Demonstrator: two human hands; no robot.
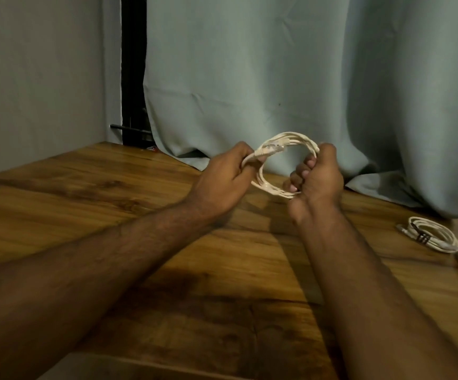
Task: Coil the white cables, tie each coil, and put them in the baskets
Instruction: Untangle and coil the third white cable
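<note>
White cable (291, 138) is wound into a ring and held up over the wooden table (85, 187), between two hands. The left hand (222, 182) has its fingers curled round the left side of the ring, near a clear plug (273, 148) at the cable's end. The right hand (315, 179) grips the right side, fingers wrapped tight round the loops. The table is brown with dark streaks. A grey wall (38, 78) stands at the left, then a dark post (133, 64), then a pale green curtain (277, 64) hanging down onto the table. Far right, well apart from the hands, lies another coil (436, 237) with a dark tie (424, 238) on it.
</note>
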